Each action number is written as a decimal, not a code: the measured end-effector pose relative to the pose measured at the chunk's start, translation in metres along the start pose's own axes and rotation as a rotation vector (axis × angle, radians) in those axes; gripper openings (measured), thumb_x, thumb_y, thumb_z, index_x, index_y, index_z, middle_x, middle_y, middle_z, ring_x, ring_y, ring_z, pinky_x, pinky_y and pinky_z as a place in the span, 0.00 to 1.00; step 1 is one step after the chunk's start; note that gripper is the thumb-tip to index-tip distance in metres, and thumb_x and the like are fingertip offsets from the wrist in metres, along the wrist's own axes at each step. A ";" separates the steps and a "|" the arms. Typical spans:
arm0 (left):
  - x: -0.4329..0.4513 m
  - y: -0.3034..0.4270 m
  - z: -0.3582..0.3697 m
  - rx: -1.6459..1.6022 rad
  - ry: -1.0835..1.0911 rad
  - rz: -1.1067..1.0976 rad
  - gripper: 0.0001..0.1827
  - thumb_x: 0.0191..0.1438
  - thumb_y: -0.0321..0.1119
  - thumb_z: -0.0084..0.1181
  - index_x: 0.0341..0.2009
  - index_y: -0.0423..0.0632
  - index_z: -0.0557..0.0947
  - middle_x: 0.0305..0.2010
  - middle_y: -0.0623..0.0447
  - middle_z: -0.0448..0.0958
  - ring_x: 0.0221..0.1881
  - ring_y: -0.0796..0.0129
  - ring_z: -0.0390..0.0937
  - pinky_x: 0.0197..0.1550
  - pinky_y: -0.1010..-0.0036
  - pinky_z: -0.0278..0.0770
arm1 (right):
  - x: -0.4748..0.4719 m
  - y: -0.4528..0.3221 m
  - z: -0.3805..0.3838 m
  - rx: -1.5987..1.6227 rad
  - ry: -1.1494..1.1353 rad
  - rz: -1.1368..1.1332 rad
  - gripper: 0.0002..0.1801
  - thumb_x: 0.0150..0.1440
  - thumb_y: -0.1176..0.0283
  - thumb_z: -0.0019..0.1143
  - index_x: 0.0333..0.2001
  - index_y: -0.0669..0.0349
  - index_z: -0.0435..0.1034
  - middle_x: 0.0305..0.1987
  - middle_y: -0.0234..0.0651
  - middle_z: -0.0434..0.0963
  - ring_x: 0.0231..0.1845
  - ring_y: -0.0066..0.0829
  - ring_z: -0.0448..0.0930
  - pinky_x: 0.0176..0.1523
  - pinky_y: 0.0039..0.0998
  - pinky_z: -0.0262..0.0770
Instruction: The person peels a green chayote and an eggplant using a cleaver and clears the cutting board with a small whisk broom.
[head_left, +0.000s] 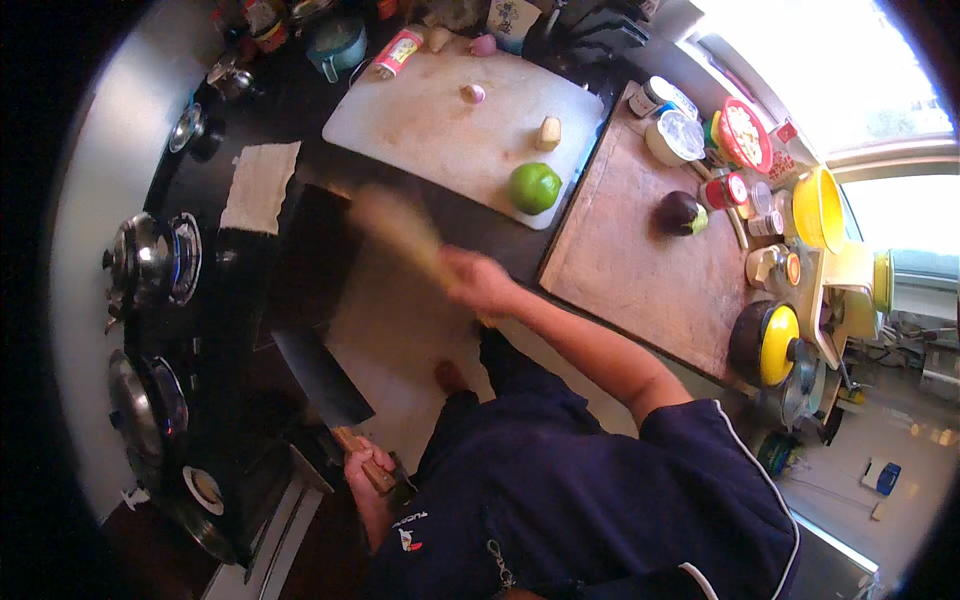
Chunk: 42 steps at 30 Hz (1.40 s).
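Note:
My right hand (480, 281), out over the gap in front of the counter, is closed round one end of a long, pale yellow-brown thing (401, 229), blurred by motion; its kind cannot be told. Low on the left, my left hand (367, 463) grips the wooden handle of a cleaver (322, 375), its broad dark blade pointing up and left. On the white cutting board (427, 142) lie a green bell pepper (534, 187), a pale cut vegetable piece (548, 133), a purplish garlic clove or shallot (472, 93) and a red packet (400, 52).
At right, a wooden board (637, 247) carries an eggplant (679, 214); several jars, a red basket (765, 135) and a yellow-lidded pot (778, 345) line its far side. A cloth (259, 187) lies on the black counter. Lidded metal pans (142, 255) stand at left.

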<state>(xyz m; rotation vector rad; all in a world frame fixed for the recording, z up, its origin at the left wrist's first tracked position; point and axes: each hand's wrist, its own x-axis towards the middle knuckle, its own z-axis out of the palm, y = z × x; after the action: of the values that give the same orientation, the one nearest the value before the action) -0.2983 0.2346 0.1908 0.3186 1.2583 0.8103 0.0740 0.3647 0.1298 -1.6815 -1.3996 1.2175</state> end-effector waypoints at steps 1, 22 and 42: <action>0.001 0.000 0.010 -0.018 0.028 0.006 0.12 0.44 0.36 0.50 0.33 0.46 0.70 0.18 0.52 0.65 0.17 0.64 0.65 0.22 0.70 0.67 | -0.006 -0.017 -0.006 0.026 -0.349 -0.070 0.35 0.47 0.73 0.58 0.61 0.61 0.60 0.48 0.44 0.76 0.48 0.37 0.76 0.53 0.32 0.71; 0.087 0.084 0.104 0.109 -0.046 -0.023 0.10 0.43 0.34 0.49 0.31 0.45 0.69 0.16 0.51 0.65 0.15 0.64 0.64 0.20 0.70 0.66 | 0.194 -0.044 0.002 0.581 0.633 0.255 0.18 0.54 0.65 0.48 0.43 0.68 0.60 0.35 0.52 0.71 0.36 0.46 0.73 0.43 0.41 0.69; 0.139 0.227 0.118 0.140 -0.342 -0.058 0.11 0.39 0.30 0.51 0.30 0.44 0.67 0.16 0.50 0.64 0.15 0.66 0.64 0.19 0.72 0.69 | 0.078 -0.046 -0.015 -0.205 -0.412 0.104 0.25 0.53 0.53 0.51 0.46 0.61 0.65 0.35 0.53 0.77 0.38 0.54 0.77 0.43 0.48 0.73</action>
<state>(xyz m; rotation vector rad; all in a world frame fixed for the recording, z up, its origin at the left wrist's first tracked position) -0.2600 0.5121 0.2698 0.5092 0.9987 0.5889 0.0705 0.4523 0.1562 -1.7213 -1.7485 1.5921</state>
